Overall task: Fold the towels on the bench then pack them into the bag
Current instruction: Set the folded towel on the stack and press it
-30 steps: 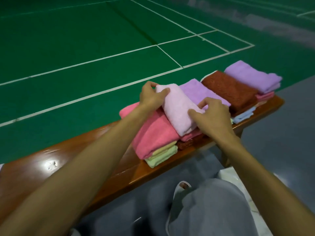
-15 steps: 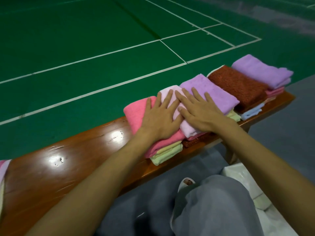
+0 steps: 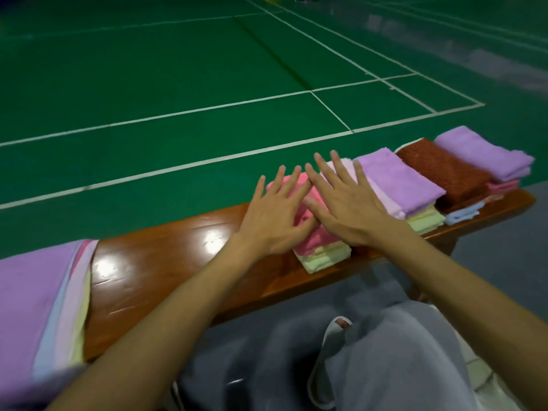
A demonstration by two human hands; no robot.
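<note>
A green court floor (image 3: 178, 69) marked with white lines (image 3: 207, 108) fills the background, with pale reflections at its far right. A grey floor strip (image 3: 504, 247) runs along the near edge of the glossy brown wooden bench (image 3: 178, 262), whose top carries bright glare spots (image 3: 212, 237).

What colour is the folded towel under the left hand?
The towel is pink; head view shows it.
</note>
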